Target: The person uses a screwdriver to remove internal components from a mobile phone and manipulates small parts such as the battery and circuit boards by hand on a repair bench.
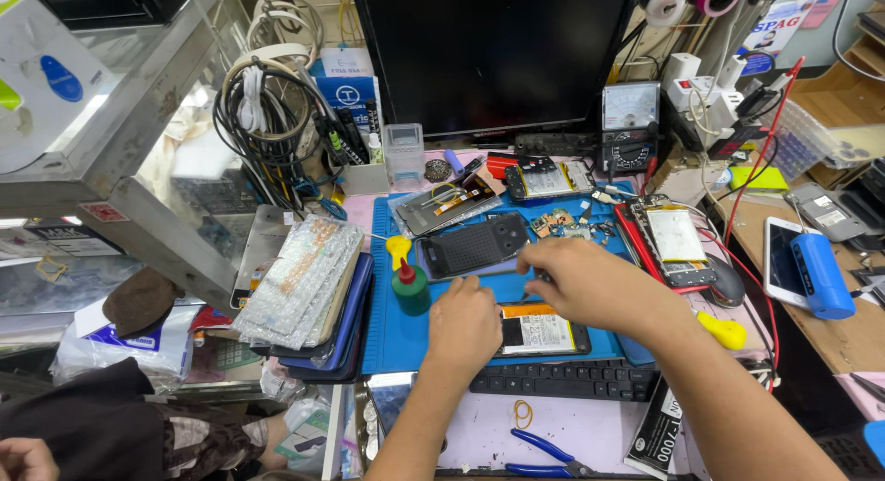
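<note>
From the head camera, both hands are working over an opened phone point(539, 334) lying on the blue mat point(396, 343), just in front of the keyboard point(572, 380). The phone's long axis is running left to right, with its pale battery facing up. The left hand point(464, 326) is resting curled on the phone's left end, pinning it. The right hand point(590, 280) is hovering just above the phone's upper edge, fingers pinched together around something thin; what it is, I cannot tell. A green bottle point(410, 287) is standing to the left.

opened phone point(539, 334) on mat point(392, 347), keyboard point(562, 380) before it
</note>
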